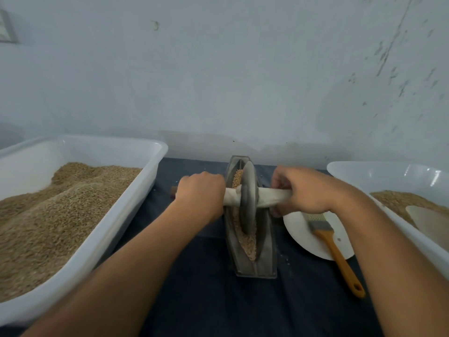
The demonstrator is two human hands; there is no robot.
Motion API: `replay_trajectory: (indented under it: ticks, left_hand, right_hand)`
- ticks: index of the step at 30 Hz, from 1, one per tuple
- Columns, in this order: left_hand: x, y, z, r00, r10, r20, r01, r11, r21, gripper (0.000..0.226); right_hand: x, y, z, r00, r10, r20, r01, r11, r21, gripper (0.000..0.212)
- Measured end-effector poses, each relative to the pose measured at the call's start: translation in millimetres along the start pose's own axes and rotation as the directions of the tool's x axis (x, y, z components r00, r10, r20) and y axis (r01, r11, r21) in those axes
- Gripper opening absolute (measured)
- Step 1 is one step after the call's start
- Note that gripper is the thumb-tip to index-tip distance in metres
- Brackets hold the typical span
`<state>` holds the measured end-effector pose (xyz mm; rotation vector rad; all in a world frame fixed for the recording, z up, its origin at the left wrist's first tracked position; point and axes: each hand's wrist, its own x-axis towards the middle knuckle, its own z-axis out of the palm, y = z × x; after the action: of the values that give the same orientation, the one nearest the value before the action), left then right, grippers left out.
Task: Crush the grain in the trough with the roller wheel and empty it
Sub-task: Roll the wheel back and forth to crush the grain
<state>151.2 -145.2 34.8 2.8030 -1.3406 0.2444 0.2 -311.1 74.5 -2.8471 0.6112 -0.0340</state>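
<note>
left hand (200, 192) grips wheel's left handle | right hand (300, 190) grips right handle | wheel (248, 198) upright in trough (267, 244) mid-desk | grain (249, 242) in trough | brush (334, 249) on plate (305, 235) at right

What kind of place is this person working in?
Likely a small grain-processing workbench, perhaps for herbal or food preparation. Clues: a metal trough with a roller wheel crushing grain, big white plastic tubs of grain either side, and a brush on a plate.
</note>
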Motion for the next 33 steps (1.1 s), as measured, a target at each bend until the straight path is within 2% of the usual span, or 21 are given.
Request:
replay_trajectory:
  ticks: [3,7,9,13,17,21,24,28,33]
  left_hand:
    - [8.5,-5.7,11.3,0.985,0.003,-0.172,-0.017,0.997,-0.079,0.037]
    - [11.5,-7.9,20.3,0.894,0.054,-0.445,-0.124,0.984,-0.130,0.032]
    - [11.3,-7.5,22.3,0.848,0.097,-0.521,-0.175,0.979,-0.104,0.029]
    - [12.1,-5.5,24.3,0.802,0.062,-0.595,-0.147,0.985,-0.096,0.021]
    - [14.6,-3.8,21.8,0.815,0.036,-0.579,-0.147,0.978,-0.146,0.017]
    - [16.8,-5.7,19.1,0.833,0.021,-0.553,-0.182,0.954,-0.239,0.018]
    - [16.6,-6.5,17.0,0.851,0.011,-0.525,-0.182,0.944,-0.276,0.018]
    - [15.1,-6.9,9.6,0.884,0.010,-0.468,-0.147,0.955,-0.257,0.020]
    - [7.9,-5.9,-3.9,0.954,-0.010,-0.300,-0.045,0.983,-0.178,0.018]
  right_hand:
    - [11.6,10.7,8.7,0.989,-0.029,-0.148,0.036,0.998,0.046,0.040]
    - [25.3,21.6,22.0,0.950,-0.062,-0.306,0.077,0.996,0.039,0.040]
    - [28.4,27.4,28.4,0.938,-0.050,-0.342,0.074,0.995,0.059,0.045]
    - [32.6,37.5,38.4,0.938,-0.031,-0.345,0.039,0.999,0.018,0.032]
    - [34.9,39.6,42.1,0.934,-0.033,-0.355,0.047,0.998,0.030,0.032]
    - [36.3,35.4,47.7,0.911,-0.092,-0.403,0.058,0.994,-0.097,0.032]
    - [34.2,30.6,50.9,0.908,-0.075,-0.413,0.014,0.989,-0.149,0.039]
    - [31.2,24.6,41.7,0.944,-0.042,-0.327,-0.011,0.987,-0.158,0.038]
    - [20.3,10.8,19.2,0.978,0.017,-0.209,-0.034,0.997,-0.075,0.039]
